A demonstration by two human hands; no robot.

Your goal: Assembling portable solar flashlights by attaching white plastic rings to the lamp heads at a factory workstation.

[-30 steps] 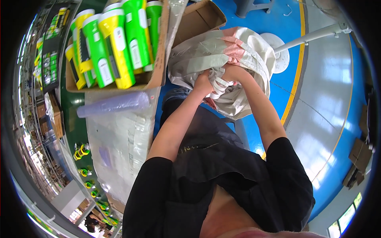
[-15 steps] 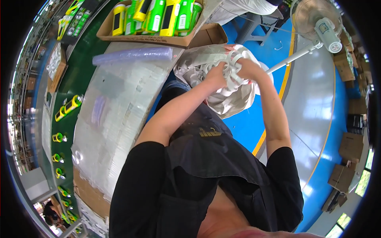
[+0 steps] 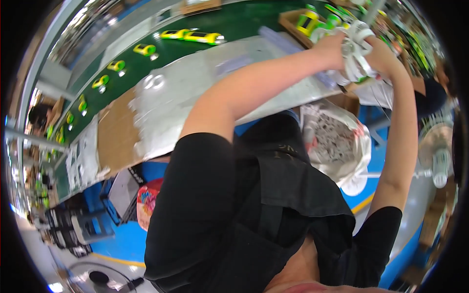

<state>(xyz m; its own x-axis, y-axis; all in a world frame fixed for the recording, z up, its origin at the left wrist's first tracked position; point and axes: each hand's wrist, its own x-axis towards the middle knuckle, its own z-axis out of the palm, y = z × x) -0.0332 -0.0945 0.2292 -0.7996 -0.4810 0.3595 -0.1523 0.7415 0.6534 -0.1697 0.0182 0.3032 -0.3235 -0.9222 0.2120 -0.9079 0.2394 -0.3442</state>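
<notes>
While the left hand (image 3: 329, 52) and right hand (image 3: 383, 57) hold the white loops (image 3: 357, 51) up near the right end of the bench (image 3: 181, 83), fingers curled around them, tips hidden, squeeze evenly from both sides so none slips.

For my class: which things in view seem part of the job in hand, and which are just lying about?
Apparently part of the job:
bundle of white loops, held by left hand and right hand
green-and-yellow flashlights in the nearby cardboard box
open white sack of pale pieces

Probably just lying about:
fan
brown cardboard sheet
red patterned object
</notes>
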